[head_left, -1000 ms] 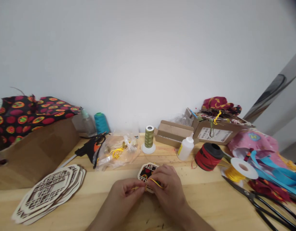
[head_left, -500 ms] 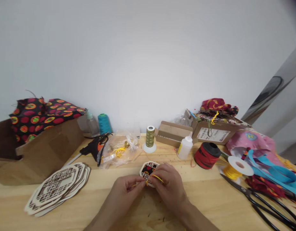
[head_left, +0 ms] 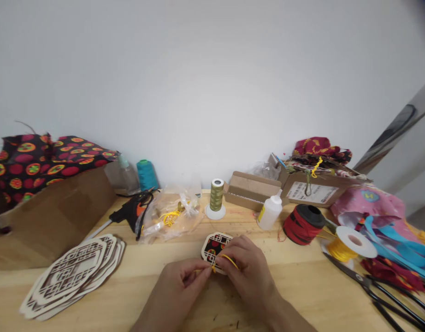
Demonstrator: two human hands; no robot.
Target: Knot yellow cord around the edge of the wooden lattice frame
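Observation:
A small wooden lattice frame (head_left: 209,246) backed with black, red-patterned fabric lies on the table just beyond my fingertips. Yellow cord (head_left: 231,259) runs to a small knot at its near edge. My left hand (head_left: 185,286) pinches the cord by the knot between thumb and forefinger. With thumb and fingers closed, my right hand (head_left: 249,272) holds another length of the cord, which loops up over the fingers. The right hand covers the right side of the frame.
Left are stacked lattice panels (head_left: 74,272), a cardboard box (head_left: 60,216) with patterned cloth, and a glue gun (head_left: 131,212). Behind stand a green thread spool (head_left: 217,196) and a white bottle (head_left: 270,212). Right are red cord (head_left: 302,226), a yellow cord spool (head_left: 354,242) and black scissors (head_left: 364,281).
The view has shifted slightly, pushing objects outward at both sides. My hands stay at the knot with the cord pinched, and the yellow loop over the right fingers sits a little differently.

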